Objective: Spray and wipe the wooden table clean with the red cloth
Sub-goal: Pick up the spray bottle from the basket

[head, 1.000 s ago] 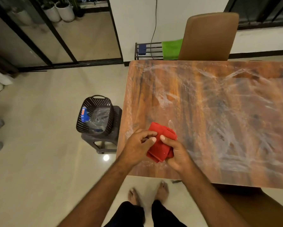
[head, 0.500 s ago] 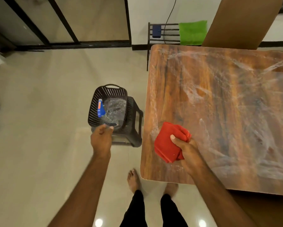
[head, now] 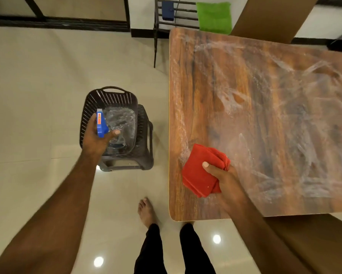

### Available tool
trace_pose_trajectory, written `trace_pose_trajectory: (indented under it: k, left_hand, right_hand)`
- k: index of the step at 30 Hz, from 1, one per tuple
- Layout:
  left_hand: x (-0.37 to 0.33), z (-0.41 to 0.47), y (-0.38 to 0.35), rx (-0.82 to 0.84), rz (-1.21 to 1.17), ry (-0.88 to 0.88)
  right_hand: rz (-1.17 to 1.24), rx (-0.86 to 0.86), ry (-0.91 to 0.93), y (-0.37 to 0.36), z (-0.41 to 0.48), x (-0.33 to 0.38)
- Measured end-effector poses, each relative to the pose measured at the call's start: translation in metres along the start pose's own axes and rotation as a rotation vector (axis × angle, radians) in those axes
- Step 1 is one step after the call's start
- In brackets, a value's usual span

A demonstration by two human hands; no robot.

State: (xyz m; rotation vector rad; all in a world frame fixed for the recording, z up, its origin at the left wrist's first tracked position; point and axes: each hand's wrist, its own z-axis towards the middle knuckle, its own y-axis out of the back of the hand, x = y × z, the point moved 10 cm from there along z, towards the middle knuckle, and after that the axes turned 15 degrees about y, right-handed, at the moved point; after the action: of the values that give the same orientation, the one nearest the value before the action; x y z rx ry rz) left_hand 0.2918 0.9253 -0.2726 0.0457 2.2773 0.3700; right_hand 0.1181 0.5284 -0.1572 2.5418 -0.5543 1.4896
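A folded red cloth [head: 199, 175] sits at the near left corner of a wooden surface [head: 265, 115], close to its left edge. The right hand [head: 223, 180] grips the cloth from the near side, thumb laid across the top and fingers curled around the bunched far end; whether the cloth rests on the wood or is held just above it cannot be told. The wood is covered with pale, streaky smears across most of its top. The two hands are well apart. The left hand [head: 96, 139] reaches out over the floor to the left of the surface and is wrapped around the neck of a clear bottle [head: 101, 125] with a blue spray head, which pokes up between thumb and fingers. The bottle is inside a dark perforated basket [head: 110, 99], and the basket stands on a low dark stool [head: 144, 155] on the pale tiled floor [head: 37, 86], beside the left edge of the surface. Below, a bare foot [head: 146, 212] and black trouser legs [head: 152, 250] stand at the near corner. Beyond the far edge, a dark rack [head: 166, 24] holds a green towel [head: 214, 16], next to a brown chair back [head: 273, 14].
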Motion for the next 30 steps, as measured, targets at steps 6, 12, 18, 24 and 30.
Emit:
trace_pose_trajectory:
  k: [6,12,18,24,30]
  left_hand:
    - [-0.01,0.01,-0.019,0.065,-0.006,-0.024]
    - [-0.023,-0.001,-0.014,0.05,0.024,-0.12]
    - [-0.069,-0.069,-0.012,0.155,0.048,-0.296]
    - [-0.069,-0.171,-0.031,0.288,0.113,-0.418]
    - [-0.034,-0.249,-0.051,0.318,0.145,-0.365]
  right_hand:
    - [-0.028,-0.031,0.006,0.029,-0.001,-0.004]
    - [0.03,-0.028,0.016,0.036,-0.012,-0.009]
    - [0.111,-0.079,0.007,0.04,-0.031,-0.014]
    - [0.129,-0.115,0.048,0.06,-0.056,-0.01]
    - [0.146,-0.116,0.074,0.089,-0.079,-0.013]
